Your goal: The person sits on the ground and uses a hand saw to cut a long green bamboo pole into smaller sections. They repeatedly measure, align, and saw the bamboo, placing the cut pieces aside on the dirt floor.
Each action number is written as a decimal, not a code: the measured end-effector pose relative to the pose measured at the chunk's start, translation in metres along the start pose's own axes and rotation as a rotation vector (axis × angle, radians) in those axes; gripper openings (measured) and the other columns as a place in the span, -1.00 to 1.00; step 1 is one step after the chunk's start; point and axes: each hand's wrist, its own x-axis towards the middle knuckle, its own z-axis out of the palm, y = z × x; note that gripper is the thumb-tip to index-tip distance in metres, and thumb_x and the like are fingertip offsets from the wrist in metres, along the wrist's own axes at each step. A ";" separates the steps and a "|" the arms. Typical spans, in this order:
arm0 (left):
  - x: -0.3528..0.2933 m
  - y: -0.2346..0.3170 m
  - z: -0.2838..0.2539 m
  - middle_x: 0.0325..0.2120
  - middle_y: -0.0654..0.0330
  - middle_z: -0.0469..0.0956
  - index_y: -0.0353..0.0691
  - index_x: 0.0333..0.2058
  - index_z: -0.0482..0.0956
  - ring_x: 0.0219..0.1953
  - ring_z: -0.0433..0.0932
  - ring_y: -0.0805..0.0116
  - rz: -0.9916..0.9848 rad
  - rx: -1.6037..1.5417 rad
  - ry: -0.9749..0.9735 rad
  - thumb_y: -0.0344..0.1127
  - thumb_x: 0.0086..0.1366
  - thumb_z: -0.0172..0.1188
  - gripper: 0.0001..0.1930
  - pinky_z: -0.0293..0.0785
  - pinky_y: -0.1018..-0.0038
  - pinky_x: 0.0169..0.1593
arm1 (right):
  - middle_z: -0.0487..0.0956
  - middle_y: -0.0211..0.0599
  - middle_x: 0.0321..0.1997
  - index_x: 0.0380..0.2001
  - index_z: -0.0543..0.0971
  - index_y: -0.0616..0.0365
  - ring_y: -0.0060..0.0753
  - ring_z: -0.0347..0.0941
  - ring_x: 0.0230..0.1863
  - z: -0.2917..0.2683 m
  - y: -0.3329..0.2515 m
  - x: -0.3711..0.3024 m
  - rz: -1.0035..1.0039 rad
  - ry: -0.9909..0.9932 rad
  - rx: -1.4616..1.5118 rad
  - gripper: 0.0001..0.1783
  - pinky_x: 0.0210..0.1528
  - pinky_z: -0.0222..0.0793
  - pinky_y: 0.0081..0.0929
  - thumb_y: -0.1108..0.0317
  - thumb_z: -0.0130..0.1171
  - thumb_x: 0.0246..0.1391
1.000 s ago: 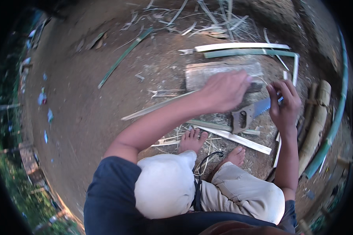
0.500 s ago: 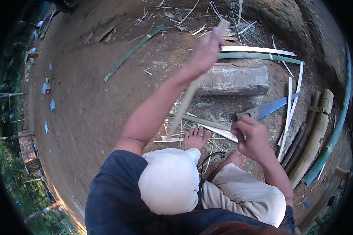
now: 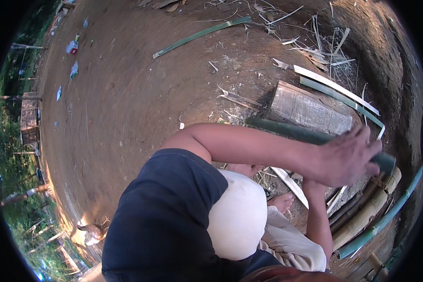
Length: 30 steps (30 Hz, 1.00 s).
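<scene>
The dark green bamboo pole (image 3: 291,130) runs along the near side of the wooden block (image 3: 310,109); it looks stiff, fairly light and slick-skinned, probably best held near its middle; the left hand (image 3: 345,159) is over its right part, blurred, grip unclear; the right hand is hidden behind, its state impossible to tell; pale strips (image 3: 338,86) litter rough brown earth (image 3: 113,94); tan bamboo (image 3: 364,217) crowds the right.

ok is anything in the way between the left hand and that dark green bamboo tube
Nothing visible: the left hand overlaps the dark green bamboo tube near its right end, though blur hides whether they touch. The wooden block lies on the tube's far side, not between them. The right hand is hidden behind the left.
</scene>
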 end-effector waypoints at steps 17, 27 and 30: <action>-0.283 -0.416 -0.289 -0.05 -0.20 0.54 -0.21 -0.05 0.61 -0.01 0.53 -0.16 -1.138 1.160 0.762 -0.11 0.35 0.11 -0.65 0.48 0.02 0.04 | 0.60 -0.29 -0.05 -0.09 0.50 0.09 -0.44 0.54 -0.09 -0.031 0.063 0.072 0.388 0.472 1.195 -0.76 -0.17 0.42 -0.50 0.16 0.09 0.38; -0.297 -0.451 -0.324 0.19 -0.03 0.40 -0.10 0.20 0.44 0.21 0.40 -0.10 -1.379 1.140 0.322 0.07 0.39 0.11 -0.48 0.32 -0.04 0.22 | 0.67 -0.31 -0.33 -0.28 0.58 0.16 -0.59 0.52 -0.42 -0.064 0.053 0.103 0.423 0.353 0.849 -0.69 -0.38 0.38 -0.61 0.12 0.13 0.36; -0.284 -0.424 -0.311 0.06 -0.04 0.47 -0.15 0.13 0.46 0.07 0.50 -0.12 -1.269 1.420 0.329 0.02 0.43 0.06 -0.55 0.40 -0.07 0.09 | 0.63 -0.38 -0.40 -0.26 0.57 0.13 -0.62 0.48 -0.45 -0.064 0.050 0.103 0.378 0.356 0.894 -0.73 -0.40 0.34 -0.62 0.14 0.11 0.37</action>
